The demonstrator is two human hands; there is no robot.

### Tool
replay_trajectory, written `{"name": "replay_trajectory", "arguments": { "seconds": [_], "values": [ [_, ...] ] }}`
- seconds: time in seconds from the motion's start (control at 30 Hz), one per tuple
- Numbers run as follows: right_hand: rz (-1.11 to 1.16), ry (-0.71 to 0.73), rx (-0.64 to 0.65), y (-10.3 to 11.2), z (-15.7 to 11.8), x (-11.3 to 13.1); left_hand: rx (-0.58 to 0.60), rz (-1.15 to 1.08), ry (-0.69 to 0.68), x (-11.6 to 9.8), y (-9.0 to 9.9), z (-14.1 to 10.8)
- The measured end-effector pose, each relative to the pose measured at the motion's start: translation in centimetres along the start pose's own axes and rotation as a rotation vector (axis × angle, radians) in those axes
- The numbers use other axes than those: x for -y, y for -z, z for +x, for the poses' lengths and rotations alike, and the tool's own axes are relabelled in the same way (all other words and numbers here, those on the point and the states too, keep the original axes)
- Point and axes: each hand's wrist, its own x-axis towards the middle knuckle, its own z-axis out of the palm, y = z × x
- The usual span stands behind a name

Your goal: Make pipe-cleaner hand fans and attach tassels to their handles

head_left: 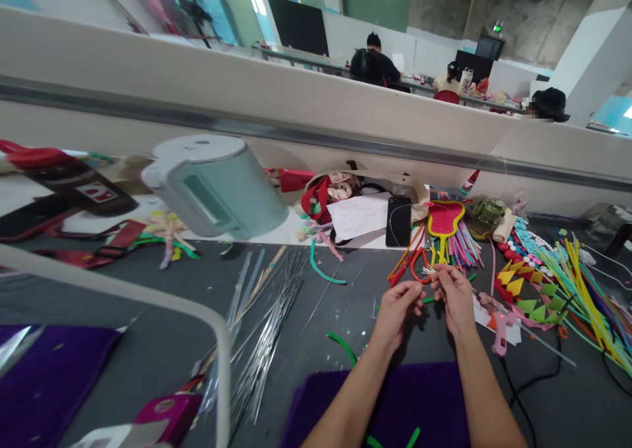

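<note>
Both hands are raised close together over the right half of the dark table. My right hand [451, 296] pinches a small white piece with thin strand-like ends [428, 271] between thumb and fingers; its exact kind is too small to tell. My left hand [401, 308] is just beside it, thumb and fingertips pressed together, and whatever they hold is not visible. Behind the hands lie orange-handled scissors [421, 267] and a yellow-rimmed red toy-like piece [446, 221]. Green pipe-cleaner pieces [342, 346] lie near my left forearm. A purple cloth [419, 395] is under my forearms.
A pink glue gun [501, 333] with a black cord lies right of my right hand. Metal wires [271, 336] spread to the left. A pale kettle [222, 184], a phone [397, 221] and a glass jar [486, 217] stand or lie along the partition [316, 112]. A white tube [222, 342] crosses the left foreground.
</note>
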Motion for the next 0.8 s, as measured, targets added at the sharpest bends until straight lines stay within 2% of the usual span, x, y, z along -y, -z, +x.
{"name": "replay_trajectory", "arguments": {
  "seconds": [0.1,0.23,0.37,0.63,0.8],
  "values": [
    [-0.11,0.03,-0.015,0.06,-0.06,-0.27,-0.019,-0.017,-0.006,-0.03,0.11,0.16],
    [-0.242,0.061,0.049,-0.37,-0.44,-0.48,-0.034,-0.014,-0.009,-0.01,0.1,0.17],
    [-0.322,0.13,0.061,-0.75,-0.63,-0.55,-0.029,-0.004,-0.007,0.06,0.05,0.09],
    [-0.388,0.221,0.084,-0.7,-0.48,-0.74,-0.033,-0.084,0.031,0.29,0.08,0.33],
    [-0.365,0.16,0.053,-0.83,-0.56,-0.99,-0.046,-0.109,0.04,0.31,0.15,0.48]
  ]
}}
